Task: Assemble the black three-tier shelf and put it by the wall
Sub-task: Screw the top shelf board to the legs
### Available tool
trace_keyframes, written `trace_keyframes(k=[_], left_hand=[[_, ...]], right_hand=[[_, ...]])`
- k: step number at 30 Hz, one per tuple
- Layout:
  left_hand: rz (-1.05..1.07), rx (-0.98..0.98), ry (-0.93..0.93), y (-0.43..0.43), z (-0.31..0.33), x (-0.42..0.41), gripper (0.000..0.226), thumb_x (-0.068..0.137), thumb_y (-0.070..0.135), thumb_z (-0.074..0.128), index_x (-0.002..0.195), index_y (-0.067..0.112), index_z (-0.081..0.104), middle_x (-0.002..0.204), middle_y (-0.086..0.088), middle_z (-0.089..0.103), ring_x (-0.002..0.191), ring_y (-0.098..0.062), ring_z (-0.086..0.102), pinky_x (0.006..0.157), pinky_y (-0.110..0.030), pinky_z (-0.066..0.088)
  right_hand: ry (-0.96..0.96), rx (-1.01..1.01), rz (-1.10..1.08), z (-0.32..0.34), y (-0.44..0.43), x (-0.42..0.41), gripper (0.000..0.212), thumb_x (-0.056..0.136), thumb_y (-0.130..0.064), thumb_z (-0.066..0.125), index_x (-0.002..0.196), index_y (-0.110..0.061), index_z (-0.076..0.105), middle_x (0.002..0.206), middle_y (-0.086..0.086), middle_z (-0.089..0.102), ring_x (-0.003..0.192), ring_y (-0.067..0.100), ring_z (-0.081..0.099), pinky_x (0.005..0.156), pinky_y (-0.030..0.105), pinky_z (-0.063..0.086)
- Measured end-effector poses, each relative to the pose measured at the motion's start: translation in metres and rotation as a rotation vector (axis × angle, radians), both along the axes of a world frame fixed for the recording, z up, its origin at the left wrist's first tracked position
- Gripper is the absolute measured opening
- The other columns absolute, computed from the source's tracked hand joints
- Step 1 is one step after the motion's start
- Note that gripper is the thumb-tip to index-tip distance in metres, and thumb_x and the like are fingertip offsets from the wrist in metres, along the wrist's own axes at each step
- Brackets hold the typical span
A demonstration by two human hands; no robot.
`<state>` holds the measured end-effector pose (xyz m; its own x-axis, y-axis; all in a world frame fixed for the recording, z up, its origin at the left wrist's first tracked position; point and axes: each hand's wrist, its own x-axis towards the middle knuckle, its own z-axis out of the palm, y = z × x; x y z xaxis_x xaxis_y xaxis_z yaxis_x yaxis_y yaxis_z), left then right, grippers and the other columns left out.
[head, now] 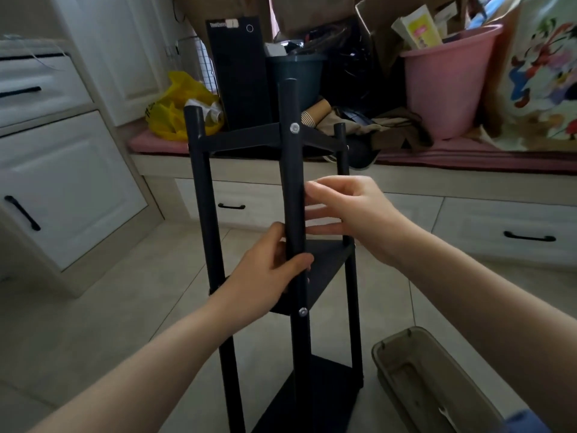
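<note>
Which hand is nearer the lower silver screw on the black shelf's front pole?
Left. The left hand grips the black front pole just above the lower silver screw; the right hand is higher up the pole, fingers straight.

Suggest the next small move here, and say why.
Probably curl the right hand round the front post. The shelf stands upright on the floor with all three tiers in place and screws showing on that post; the left hand grips the post by the middle tier, while the right hand is only open beside it. Two grips would let it be lifted.
</note>
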<state>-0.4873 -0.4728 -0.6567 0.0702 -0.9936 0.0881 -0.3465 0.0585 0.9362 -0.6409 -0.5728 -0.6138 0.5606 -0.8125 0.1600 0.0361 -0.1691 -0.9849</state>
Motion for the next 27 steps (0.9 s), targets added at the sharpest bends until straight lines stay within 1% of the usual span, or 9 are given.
trace_keyframes(k=[4,7,12,15,16,18,22,25,27], left_hand=[[-0.030,-0.021,-0.052,-0.005,0.004,0.006,0.025,0.097,0.024,0.065,0.116,0.034,0.053,0.094,0.012,0.073,0.090,-0.009,0.074,0.077,-0.034,0.063],[-0.060,-0.022,-0.020,-0.009,0.006,0.006,0.028,0.097,0.022,0.065,0.118,0.033,0.050,0.093,0.006,0.073,0.086,-0.014,0.075,0.071,-0.027,0.062],[-0.145,0.016,0.069,-0.013,0.007,0.006,0.032,0.096,0.019,0.065,0.121,0.033,0.049,0.093,0.000,0.073,0.089,-0.018,0.075,0.068,-0.025,0.061],[-0.165,0.000,0.068,-0.013,0.003,0.006,0.031,0.096,0.021,0.066,0.118,0.035,0.050,0.093,0.004,0.074,0.091,-0.017,0.075,0.068,-0.027,0.061],[-0.168,-0.007,0.060,-0.014,0.002,0.006,0.030,0.095,0.022,0.066,0.116,0.036,0.050,0.094,0.005,0.074,0.090,-0.017,0.075,0.068,-0.027,0.062],[-0.162,-0.021,0.052,-0.015,0.000,0.004,0.028,0.095,0.023,0.067,0.111,0.040,0.051,0.094,0.006,0.075,0.089,-0.016,0.076,0.068,-0.028,0.062],[-0.154,-0.033,0.068,-0.014,-0.002,0.001,0.031,0.094,0.022,0.068,0.100,0.050,0.055,0.095,0.008,0.075,0.087,-0.016,0.076,0.066,-0.026,0.061],[-0.146,-0.038,0.083,-0.012,0.000,-0.002,0.029,0.094,0.020,0.068,0.108,0.042,0.054,0.096,0.009,0.074,0.086,-0.016,0.076,0.065,-0.027,0.062],[-0.142,-0.035,0.086,-0.012,0.000,-0.004,0.028,0.095,0.019,0.068,0.110,0.038,0.054,0.096,0.010,0.074,0.085,-0.017,0.076,0.065,-0.028,0.062]], right_hand=[[0.077,0.046,-0.123,-0.025,-0.009,-0.021,0.024,0.100,-0.030,0.055,0.104,-0.013,0.071,0.094,0.003,0.077,0.088,0.018,0.074,0.068,0.030,0.060],[0.240,0.060,-0.172,-0.052,-0.014,-0.047,0.023,0.100,-0.030,0.054,0.103,-0.015,0.071,0.090,0.001,0.077,0.085,0.017,0.074,0.066,0.028,0.060],[0.725,0.173,-0.091,-0.118,-0.016,-0.097,0.020,0.100,-0.028,0.053,0.105,-0.014,0.067,0.093,0.002,0.075,0.084,0.015,0.072,0.074,0.028,0.059],[1.026,0.153,-0.078,-0.180,-0.008,-0.122,0.022,0.102,-0.023,0.051,0.104,-0.006,0.066,0.104,0.014,0.073,0.082,0.019,0.066,0.063,0.017,0.049],[1.148,0.125,-0.054,-0.202,-0.003,-0.128,0.023,0.102,-0.024,0.051,0.104,-0.006,0.066,0.110,0.016,0.071,0.087,0.022,0.065,0.066,0.021,0.048],[1.349,0.110,0.037,-0.242,0.008,-0.136,0.031,0.101,-0.030,0.051,0.116,-0.006,0.064,0.122,0.015,0.066,0.106,0.027,0.064,0.078,0.028,0.046],[1.448,0.193,0.104,-0.282,0.021,-0.136,0.038,0.101,-0.036,0.048,0.123,-0.006,0.058,0.132,0.015,0.059,0.118,0.029,0.058,0.084,0.030,0.042],[1.442,0.251,0.087,-0.301,0.028,-0.137,0.050,0.103,-0.039,0.045,0.140,-0.006,0.046,0.146,0.012,0.048,0.129,0.028,0.050,0.097,0.029,0.039],[1.456,0.293,0.087,-0.310,0.032,-0.136,0.055,0.102,-0.044,0.045,0.142,-0.006,0.044,0.146,0.013,0.049,0.129,0.027,0.051,0.097,0.027,0.040]])
